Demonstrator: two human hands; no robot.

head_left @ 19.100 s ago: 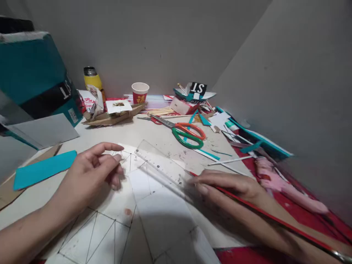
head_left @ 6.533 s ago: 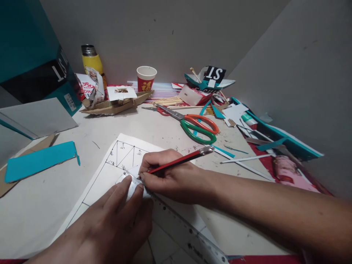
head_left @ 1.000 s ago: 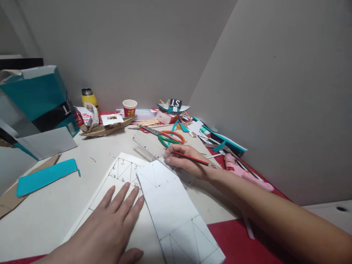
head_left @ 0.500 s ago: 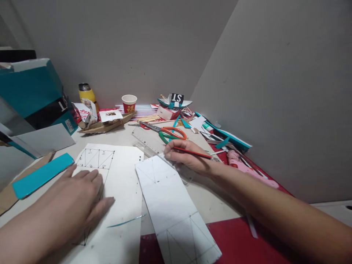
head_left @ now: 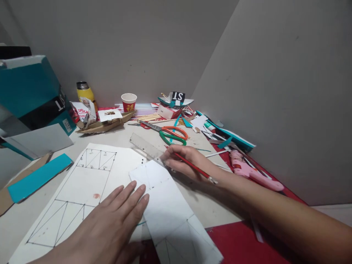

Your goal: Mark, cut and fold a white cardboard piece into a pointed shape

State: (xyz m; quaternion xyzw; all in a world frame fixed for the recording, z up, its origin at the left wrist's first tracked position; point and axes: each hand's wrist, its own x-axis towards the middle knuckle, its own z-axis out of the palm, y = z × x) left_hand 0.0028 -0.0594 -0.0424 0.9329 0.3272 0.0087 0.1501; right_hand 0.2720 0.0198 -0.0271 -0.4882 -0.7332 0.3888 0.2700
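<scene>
My right hand [head_left: 183, 161] has a red pencil [head_left: 194, 167] lying through its grip, the eraser end toward the wrist. Its fingertips are at the near end of a clear ruler [head_left: 144, 147]; whether they pinch the ruler I cannot tell. My left hand [head_left: 118, 211] lies with fingers stretched out at the left edge of a white card strip [head_left: 165, 200], which bears faint pencil lines. Under that hand is a larger white sheet [head_left: 78, 187] with triangles drawn in dark lines. The left thumb is mostly hidden.
Scissors [head_left: 173, 135] with orange and green handles lie beyond the ruler. A pink glue gun [head_left: 253, 172] and scraps are at right. Paper cup [head_left: 129, 102], yellow bottle [head_left: 87, 93] and cardboard boat shape [head_left: 103, 127] stand behind. Teal strip [head_left: 40, 178] and teal box [head_left: 30, 88] sit left.
My left hand has moved right, off the upper drawing and onto the card strip's edge. The ruler has shifted slightly, and the pencil tilts more steeply in my right hand.
</scene>
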